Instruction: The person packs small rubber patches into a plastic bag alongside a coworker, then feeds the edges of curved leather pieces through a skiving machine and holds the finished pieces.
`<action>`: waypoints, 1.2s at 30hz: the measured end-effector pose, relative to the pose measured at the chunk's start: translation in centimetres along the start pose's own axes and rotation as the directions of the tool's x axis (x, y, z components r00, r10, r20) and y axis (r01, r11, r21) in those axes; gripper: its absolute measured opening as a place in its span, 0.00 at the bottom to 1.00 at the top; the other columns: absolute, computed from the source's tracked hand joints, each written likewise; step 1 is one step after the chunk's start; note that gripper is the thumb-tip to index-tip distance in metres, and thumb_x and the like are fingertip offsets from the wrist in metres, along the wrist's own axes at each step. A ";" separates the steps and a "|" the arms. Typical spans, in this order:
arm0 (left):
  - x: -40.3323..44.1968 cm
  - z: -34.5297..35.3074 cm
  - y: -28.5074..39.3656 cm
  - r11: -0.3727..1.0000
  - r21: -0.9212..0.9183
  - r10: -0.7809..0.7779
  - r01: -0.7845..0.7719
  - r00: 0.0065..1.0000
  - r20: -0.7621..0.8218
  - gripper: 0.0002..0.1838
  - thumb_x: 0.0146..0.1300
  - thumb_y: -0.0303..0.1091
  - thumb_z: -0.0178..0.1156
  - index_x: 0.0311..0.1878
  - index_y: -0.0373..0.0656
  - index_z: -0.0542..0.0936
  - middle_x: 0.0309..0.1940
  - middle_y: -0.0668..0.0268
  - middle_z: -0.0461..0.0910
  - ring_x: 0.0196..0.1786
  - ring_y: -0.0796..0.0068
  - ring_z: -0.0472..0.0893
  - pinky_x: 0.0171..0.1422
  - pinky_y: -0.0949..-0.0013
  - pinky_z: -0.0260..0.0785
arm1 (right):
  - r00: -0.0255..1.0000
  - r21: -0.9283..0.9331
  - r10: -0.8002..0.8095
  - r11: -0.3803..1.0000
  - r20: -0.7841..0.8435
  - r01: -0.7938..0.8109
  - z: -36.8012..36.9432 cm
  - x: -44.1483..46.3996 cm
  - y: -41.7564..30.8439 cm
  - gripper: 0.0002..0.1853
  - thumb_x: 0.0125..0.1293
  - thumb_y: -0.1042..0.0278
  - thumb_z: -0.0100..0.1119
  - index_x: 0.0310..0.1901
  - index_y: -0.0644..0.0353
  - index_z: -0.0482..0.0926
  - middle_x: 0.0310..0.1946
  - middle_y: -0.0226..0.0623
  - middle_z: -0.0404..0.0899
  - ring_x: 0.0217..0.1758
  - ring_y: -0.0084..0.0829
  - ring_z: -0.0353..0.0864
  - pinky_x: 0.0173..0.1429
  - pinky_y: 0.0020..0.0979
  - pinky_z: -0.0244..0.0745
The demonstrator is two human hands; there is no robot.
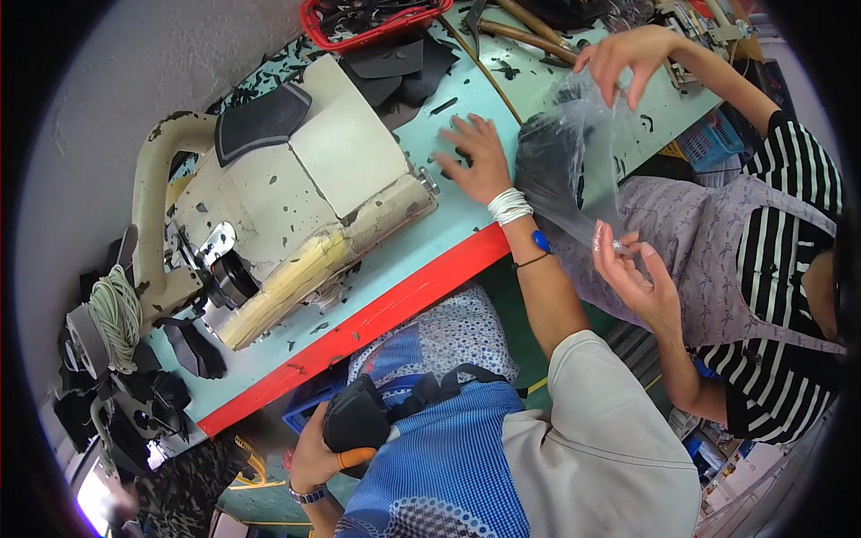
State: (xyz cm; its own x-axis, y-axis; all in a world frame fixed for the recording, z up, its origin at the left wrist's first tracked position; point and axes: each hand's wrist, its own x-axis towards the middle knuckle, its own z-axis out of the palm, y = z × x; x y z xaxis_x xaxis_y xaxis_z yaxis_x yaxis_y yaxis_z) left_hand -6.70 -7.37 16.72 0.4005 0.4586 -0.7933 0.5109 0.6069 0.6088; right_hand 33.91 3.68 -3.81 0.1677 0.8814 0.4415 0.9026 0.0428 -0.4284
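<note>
My right hand (475, 160), with white bands round its wrist, has its fingers spread over the light table, right of the machine; it holds nothing. In my left hand (314, 455), low in the view beside the blue patterned apron, is a stack of black pieces (356, 417). An orange cover sits on one finger. The cream sewing machine (350, 152) lies between my hands and the wall, with a curved black piece (262, 121) on top of it. Black flat pieces (395, 72) lie beyond the machine.
A co-worker in a striped top (789, 242) holds open a clear plastic bag (583, 152) at the right, close to my right hand. A red basket (377, 38) stands at the back. Coiled pale cord (115, 318) hangs at the left. Black scraps litter the table (430, 247).
</note>
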 end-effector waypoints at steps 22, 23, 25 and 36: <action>1.4 -4.7 3.5 0.885 0.336 0.187 -0.323 0.906 0.379 0.47 0.50 0.51 0.74 0.69 0.39 0.65 0.48 0.55 0.81 0.50 0.61 0.82 0.55 0.60 0.73 | 0.624 0.635 -0.186 0.425 0.759 -0.646 -11.5 -8.3 -25.6 0.27 0.65 0.63 0.65 0.62 0.64 0.71 0.57 0.45 0.76 0.61 0.33 0.75 0.65 0.33 0.70; 1.2 -6.6 2.0 0.881 0.267 0.281 -0.390 0.886 0.368 0.43 0.54 0.45 0.72 0.70 0.39 0.65 0.50 0.54 0.80 0.52 0.62 0.80 0.59 0.60 0.69 | 0.560 0.581 -0.159 0.276 0.813 -0.766 -11.9 -7.9 -26.0 0.25 0.65 0.62 0.64 0.61 0.65 0.72 0.56 0.45 0.76 0.60 0.31 0.75 0.64 0.32 0.70; 0.4 -9.4 0.1 0.880 0.039 0.435 -0.473 0.836 0.333 0.37 0.56 0.33 0.70 0.69 0.39 0.68 0.55 0.54 0.78 0.58 0.62 0.77 0.69 0.62 0.60 | 0.480 0.481 -0.044 0.140 0.876 -0.865 -11.9 -6.9 -27.9 0.29 0.64 0.58 0.65 0.60 0.69 0.70 0.54 0.48 0.75 0.59 0.35 0.75 0.64 0.34 0.68; 2.6 -17.5 -0.3 0.897 -0.008 0.432 -0.441 0.883 -0.184 0.09 0.61 0.28 0.66 0.41 0.32 0.80 0.31 0.70 0.82 0.33 0.85 0.76 0.38 0.77 0.70 | 0.712 0.454 0.000 0.770 0.703 -0.448 -8.6 -1.3 -34.6 0.17 0.65 0.59 0.60 0.46 0.66 0.79 0.32 0.46 0.82 0.38 0.44 0.84 0.43 0.37 0.77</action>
State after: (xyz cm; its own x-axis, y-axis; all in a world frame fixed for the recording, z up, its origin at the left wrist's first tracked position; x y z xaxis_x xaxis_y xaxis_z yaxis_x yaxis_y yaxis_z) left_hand -19.09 5.00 14.35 0.4346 0.7866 -0.4387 0.2760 0.3473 0.8962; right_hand 5.87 -2.94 17.19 -0.1592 0.9577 -0.2397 0.4400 -0.1485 -0.8856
